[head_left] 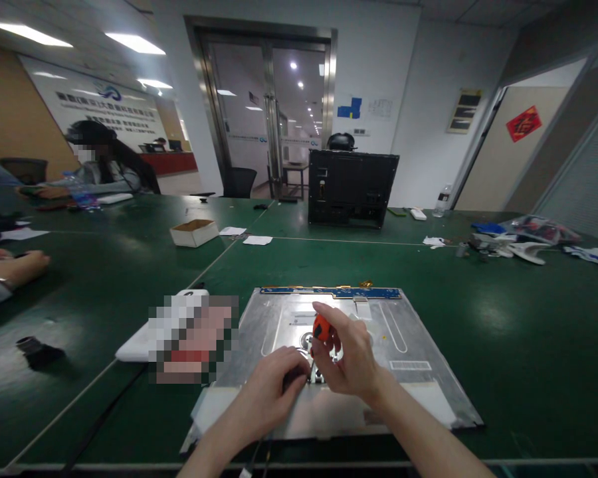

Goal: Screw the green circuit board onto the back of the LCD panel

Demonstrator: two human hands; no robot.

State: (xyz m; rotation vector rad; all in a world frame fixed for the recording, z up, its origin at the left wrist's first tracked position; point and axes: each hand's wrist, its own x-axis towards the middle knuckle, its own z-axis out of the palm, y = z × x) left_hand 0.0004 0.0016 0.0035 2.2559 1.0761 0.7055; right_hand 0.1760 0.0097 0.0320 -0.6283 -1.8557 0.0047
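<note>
A silver display panel (339, 417) lies back side up on the green table in front of me, with a blue circuit board strip (299, 291) along its far edge. My right hand (351, 348) grips a screwdriver (321, 327) by its orange and black handle, above the middle of the panel. The shaft points down towards a small metal part (317, 376) on the panel. Close beside the shaft, my left hand (279, 378) rests with curled fingers pressed together. Whatever those fingertips hold is hidden.
A white device (134, 342) and a blurred pinkish item lie left of the panel. Farther off are an open box (194, 234), paper slips (258, 240) and a black monitor housing (353, 189). Loose parts (508, 245) lie right. Another person's hands (17, 269) are at the left edge.
</note>
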